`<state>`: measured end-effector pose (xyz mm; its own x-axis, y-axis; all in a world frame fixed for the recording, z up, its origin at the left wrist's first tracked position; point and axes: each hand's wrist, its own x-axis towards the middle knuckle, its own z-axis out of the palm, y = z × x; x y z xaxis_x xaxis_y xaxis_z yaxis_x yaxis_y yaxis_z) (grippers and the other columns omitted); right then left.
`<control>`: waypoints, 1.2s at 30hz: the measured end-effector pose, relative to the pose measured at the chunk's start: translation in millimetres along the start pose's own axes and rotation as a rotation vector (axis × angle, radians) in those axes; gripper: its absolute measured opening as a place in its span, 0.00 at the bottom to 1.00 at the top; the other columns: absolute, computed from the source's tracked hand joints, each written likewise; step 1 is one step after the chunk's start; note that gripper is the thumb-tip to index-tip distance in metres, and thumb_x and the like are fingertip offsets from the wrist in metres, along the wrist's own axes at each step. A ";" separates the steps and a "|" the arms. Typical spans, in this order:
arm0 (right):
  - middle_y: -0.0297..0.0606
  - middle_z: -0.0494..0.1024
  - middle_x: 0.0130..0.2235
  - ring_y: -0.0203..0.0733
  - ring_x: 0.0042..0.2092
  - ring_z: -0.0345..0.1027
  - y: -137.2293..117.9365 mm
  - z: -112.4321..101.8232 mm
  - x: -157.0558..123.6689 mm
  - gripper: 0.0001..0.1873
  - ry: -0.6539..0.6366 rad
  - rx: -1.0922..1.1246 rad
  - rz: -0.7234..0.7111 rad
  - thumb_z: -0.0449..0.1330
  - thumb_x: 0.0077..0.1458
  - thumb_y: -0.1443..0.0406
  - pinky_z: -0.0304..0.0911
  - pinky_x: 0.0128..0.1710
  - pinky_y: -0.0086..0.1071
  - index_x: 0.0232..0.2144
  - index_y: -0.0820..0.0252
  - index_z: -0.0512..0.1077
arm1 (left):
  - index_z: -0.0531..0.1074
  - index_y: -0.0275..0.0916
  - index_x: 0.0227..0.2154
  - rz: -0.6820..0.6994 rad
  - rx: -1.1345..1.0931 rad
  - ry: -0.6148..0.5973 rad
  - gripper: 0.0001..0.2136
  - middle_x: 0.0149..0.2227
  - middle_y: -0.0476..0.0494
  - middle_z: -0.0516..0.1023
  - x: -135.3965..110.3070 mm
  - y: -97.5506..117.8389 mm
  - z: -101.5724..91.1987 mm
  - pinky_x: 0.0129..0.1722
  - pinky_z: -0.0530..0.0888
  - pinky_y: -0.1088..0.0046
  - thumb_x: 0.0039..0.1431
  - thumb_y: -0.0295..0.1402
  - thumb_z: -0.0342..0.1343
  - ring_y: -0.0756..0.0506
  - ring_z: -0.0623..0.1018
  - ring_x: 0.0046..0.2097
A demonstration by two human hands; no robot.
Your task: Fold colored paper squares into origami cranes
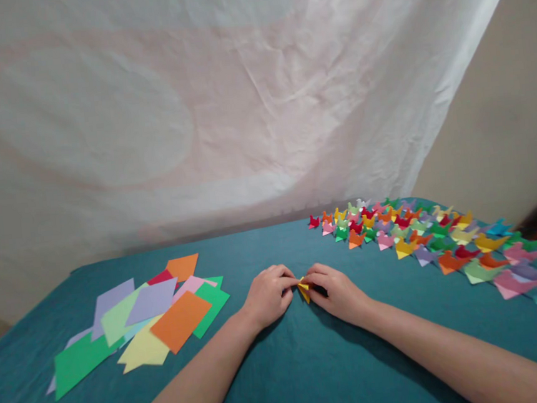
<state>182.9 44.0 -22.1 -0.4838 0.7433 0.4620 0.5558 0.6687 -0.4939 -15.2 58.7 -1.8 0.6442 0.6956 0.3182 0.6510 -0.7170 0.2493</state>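
Observation:
A small folded piece of yellow paper (pixel 304 291) is held between my two hands, just above or on the teal cloth in the middle of the table. My left hand (pixel 270 293) pinches its left edge with thumb and fingers. From the other side, my right hand (pixel 335 291) grips the right edge in a similar pinch. The paper comes to a point toward me, and part of it is hidden by the fingertips.
Loose coloured paper sheets (pixel 180 322) overlap in a pile on the left. Rows of small folded paper birds (pixel 404 247) in many colours stand on the right. A teal cloth (pixel 274 376) covers the table, and a pale hanging sheet (pixel 222 105) rises behind it.

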 end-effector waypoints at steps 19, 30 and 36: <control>0.38 0.75 0.33 0.39 0.36 0.68 -10.1 -4.6 -0.4 0.08 -0.032 -0.366 -0.093 0.52 0.61 0.66 0.60 0.36 0.30 0.37 0.59 0.71 | 0.75 0.41 0.34 -0.021 0.046 0.047 0.06 0.37 0.47 0.74 2.5 3.0 3.7 0.41 0.69 0.72 0.59 0.29 0.52 0.47 0.72 0.40; 0.38 0.75 0.31 0.38 0.33 0.68 -7.4 -3.8 -3.4 0.10 -0.026 -0.454 -0.172 0.50 0.62 0.66 0.57 0.33 0.30 0.34 0.60 0.71 | 0.73 0.39 0.32 0.061 0.145 0.052 0.06 0.36 0.45 0.74 3.1 4.9 3.0 0.39 0.67 0.70 0.60 0.31 0.52 0.46 0.71 0.39; 0.37 0.74 0.28 0.38 0.31 0.67 -7.6 -3.6 -3.2 0.09 -0.020 -0.495 -0.185 0.51 0.61 0.67 0.55 0.30 0.31 0.31 0.60 0.70 | 0.73 0.39 0.32 0.086 0.189 0.049 0.07 0.35 0.45 0.74 3.4 5.6 2.8 0.37 0.66 0.70 0.62 0.31 0.50 0.46 0.71 0.38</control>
<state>182.6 36.5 -17.2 -0.6138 0.6173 0.4921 0.7104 0.7038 0.0032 -8.3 57.2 -1.9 0.6833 0.6261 0.3756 0.6615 -0.7486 0.0445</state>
